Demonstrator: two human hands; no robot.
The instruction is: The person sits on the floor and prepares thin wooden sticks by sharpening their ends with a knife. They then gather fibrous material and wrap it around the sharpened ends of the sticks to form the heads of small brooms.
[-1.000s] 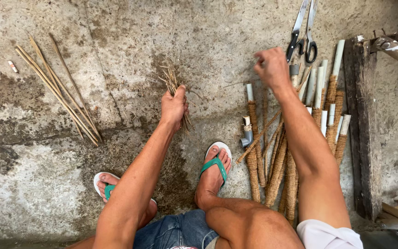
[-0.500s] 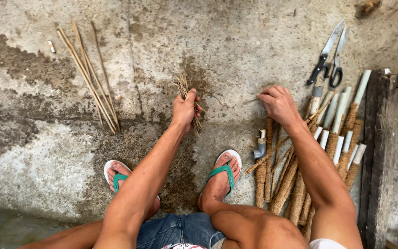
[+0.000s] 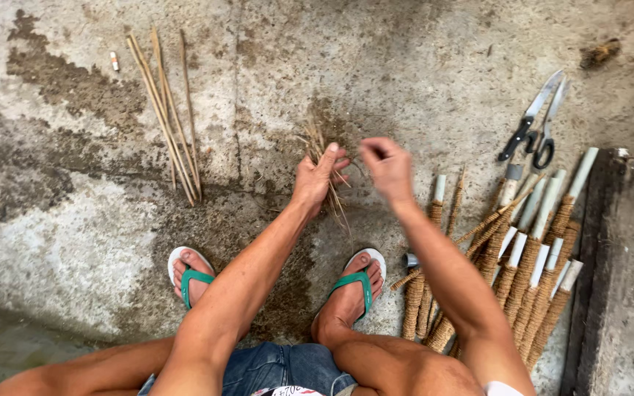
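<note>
The lower part of the bundle of dry straw-coloured fibres [image 3: 326, 158] is covered by the left hand [image 3: 317, 180] closed around it. The right hand [image 3: 387, 167] is blurred, so it cannot be told whether anything is pinched in its curled fingers. The bases of the fibre-wrapped pale tubes [image 3: 522, 257] are hidden behind the right forearm. The dark wooden board [image 3: 610, 293] is cut off by the right and lower edges. The small white stub [image 3: 114, 61] is too small to be identified.
</note>
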